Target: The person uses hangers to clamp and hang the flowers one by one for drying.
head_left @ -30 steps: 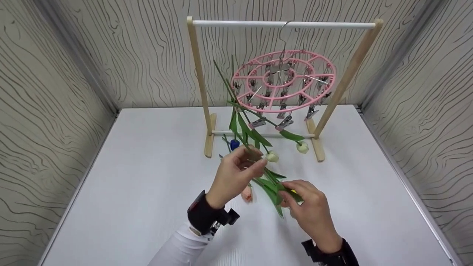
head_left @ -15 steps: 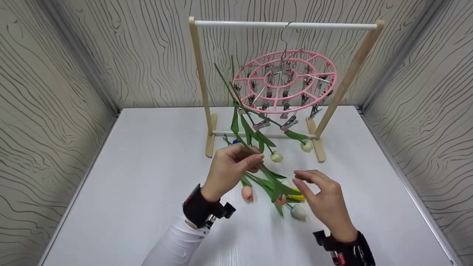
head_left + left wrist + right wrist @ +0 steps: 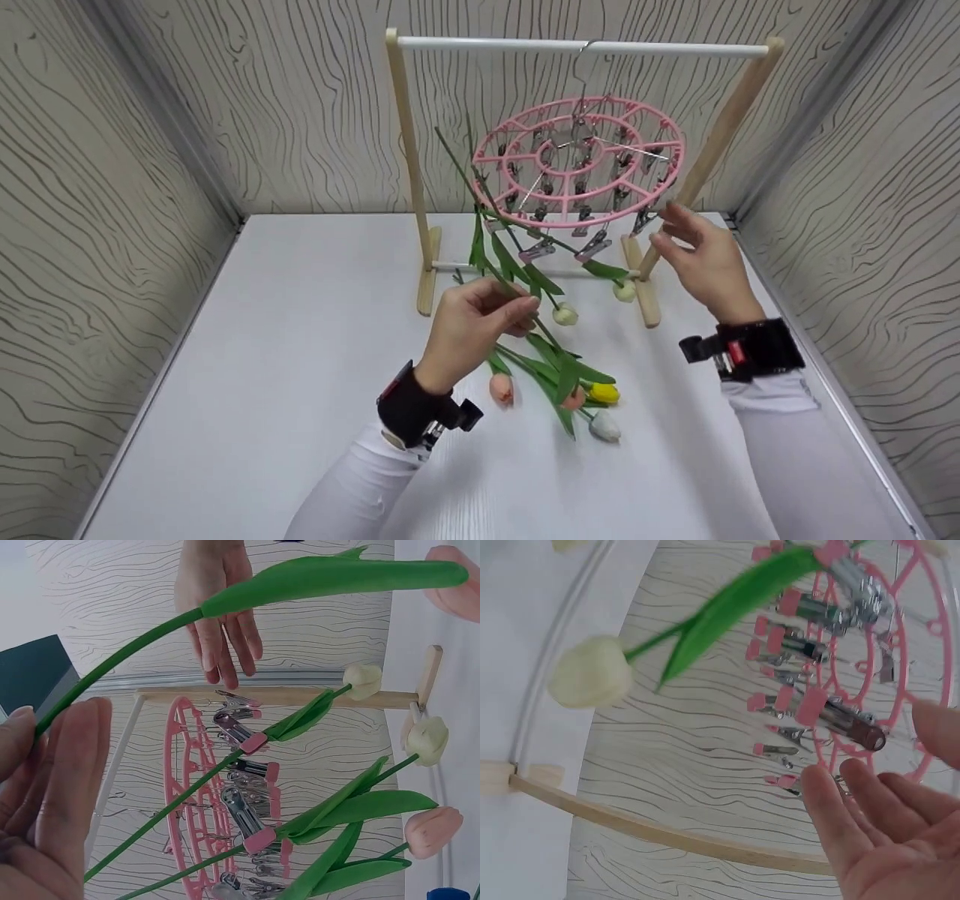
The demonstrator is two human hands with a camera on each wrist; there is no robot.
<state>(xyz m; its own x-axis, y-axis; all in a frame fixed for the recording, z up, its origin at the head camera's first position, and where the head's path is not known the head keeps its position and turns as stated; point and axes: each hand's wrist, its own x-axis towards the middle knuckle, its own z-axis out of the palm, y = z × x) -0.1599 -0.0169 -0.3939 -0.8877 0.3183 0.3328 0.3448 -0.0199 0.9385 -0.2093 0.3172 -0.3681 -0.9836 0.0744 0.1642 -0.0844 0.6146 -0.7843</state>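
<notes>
- Pinching a green-stemmed peach tulip (image 3: 322, 579) over the white surface (image 3: 315, 337): the left hand (image 3: 476, 326).
- Fingers parted, the right hand (image 3: 709, 262) hovers empty near silver, pink-tipped metal clips (image 3: 841, 720) on a round pink plastic rack (image 3: 568, 225).
- Clip-hanging seems underway; next likely calls for squeezing one open.

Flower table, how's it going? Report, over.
Left grip pinches a tulip stem. Right grip empty, near the pink clip rack. Possible snag: two clipped white tulips.

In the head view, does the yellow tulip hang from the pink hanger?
No, the yellow tulip lies on the white table.
</notes>
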